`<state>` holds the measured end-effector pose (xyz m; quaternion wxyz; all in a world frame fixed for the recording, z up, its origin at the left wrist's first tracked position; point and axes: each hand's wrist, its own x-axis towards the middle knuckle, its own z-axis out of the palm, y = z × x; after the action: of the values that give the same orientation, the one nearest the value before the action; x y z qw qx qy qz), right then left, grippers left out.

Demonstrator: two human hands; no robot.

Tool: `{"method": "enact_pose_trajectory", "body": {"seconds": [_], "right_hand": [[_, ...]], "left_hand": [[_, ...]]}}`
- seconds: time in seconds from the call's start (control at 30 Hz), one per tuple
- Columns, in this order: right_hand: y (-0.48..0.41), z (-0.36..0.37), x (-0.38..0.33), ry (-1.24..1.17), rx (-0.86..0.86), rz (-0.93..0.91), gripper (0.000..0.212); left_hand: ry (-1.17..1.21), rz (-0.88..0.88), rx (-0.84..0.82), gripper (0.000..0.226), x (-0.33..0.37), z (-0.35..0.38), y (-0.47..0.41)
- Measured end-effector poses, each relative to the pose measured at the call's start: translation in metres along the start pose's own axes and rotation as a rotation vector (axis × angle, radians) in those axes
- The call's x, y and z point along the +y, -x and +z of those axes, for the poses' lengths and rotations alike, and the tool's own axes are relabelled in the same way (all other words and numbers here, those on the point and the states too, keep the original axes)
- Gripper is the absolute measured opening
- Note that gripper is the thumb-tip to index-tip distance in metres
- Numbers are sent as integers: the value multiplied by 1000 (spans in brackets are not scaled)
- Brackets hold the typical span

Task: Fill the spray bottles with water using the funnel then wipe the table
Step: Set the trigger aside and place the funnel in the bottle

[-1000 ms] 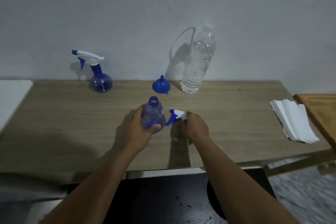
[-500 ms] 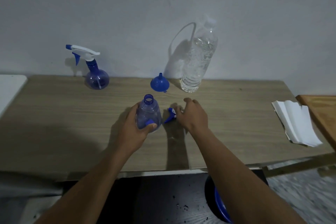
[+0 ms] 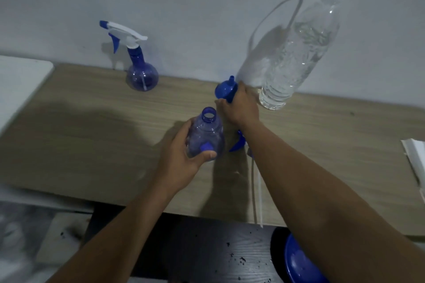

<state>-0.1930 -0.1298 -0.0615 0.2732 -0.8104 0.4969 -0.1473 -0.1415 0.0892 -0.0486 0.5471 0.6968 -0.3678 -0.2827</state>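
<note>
My left hand [image 3: 184, 156] grips an uncapped blue spray bottle [image 3: 205, 135] standing upright on the wooden table [image 3: 92, 145]. Its removed spray head [image 3: 239, 143] lies beside it, mostly under my right forearm, with its dip tube [image 3: 256, 190] trailing toward the table's front edge. My right hand [image 3: 239, 108] holds the blue funnel [image 3: 226, 88], which sits spout-up near the wall. A clear water bottle [image 3: 296, 60] stands just right of the funnel. A second blue spray bottle [image 3: 138, 69] with its white trigger head on stands at the back left.
White paper towels [image 3: 416, 161] lie at the table's right edge. A white surface [image 3: 20, 85] adjoins the table on the left. Below the front edge are a dark surface and a blue round object [image 3: 301, 262].
My right hand let go of the spray head, left it on the table, and reached back to take the funnel. My left hand kept holding the open bottle.
</note>
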Motion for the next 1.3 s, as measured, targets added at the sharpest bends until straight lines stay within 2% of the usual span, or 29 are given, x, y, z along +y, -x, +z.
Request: {"method": "enact_pose_trajectory", "body": {"seconds": [0.13,0.27,0.37,0.47,0.67,0.8,1.0,1.07,1.17,1.3], "right_hand": [[-8,-3,1,112,8,-32,47],[-8,-11,0,33,2,-4,57],[-10,-12,-3,64,-37,-37,66],[-12,-12,-4,93,-61,-53,55],[10,-31,-6,-71,-13,-4,65],[40,-66,-17,-300,44,-15,81],[89,-114,-43,-536,126,38,56],[101,-123,-50,-590,135,33,60],[114,-129,-60,-670,52,-29,73],[129,-136,-74,-667,-1,-93,57]], "left_hand": [[10,1,-20,75,4,-1,0],[7,-12,-22,73,5,-3,1],[10,-16,-33,75,4,-3,1],[9,-18,-33,79,1,-2,0],[-22,-13,-7,78,8,-4,4],[-55,-11,-14,74,20,-5,8],[-56,-37,-40,77,19,-7,9],[-42,-51,-48,78,16,-7,9],[-49,-50,-39,76,12,-6,7],[-51,-47,-52,81,8,-6,4]]}}
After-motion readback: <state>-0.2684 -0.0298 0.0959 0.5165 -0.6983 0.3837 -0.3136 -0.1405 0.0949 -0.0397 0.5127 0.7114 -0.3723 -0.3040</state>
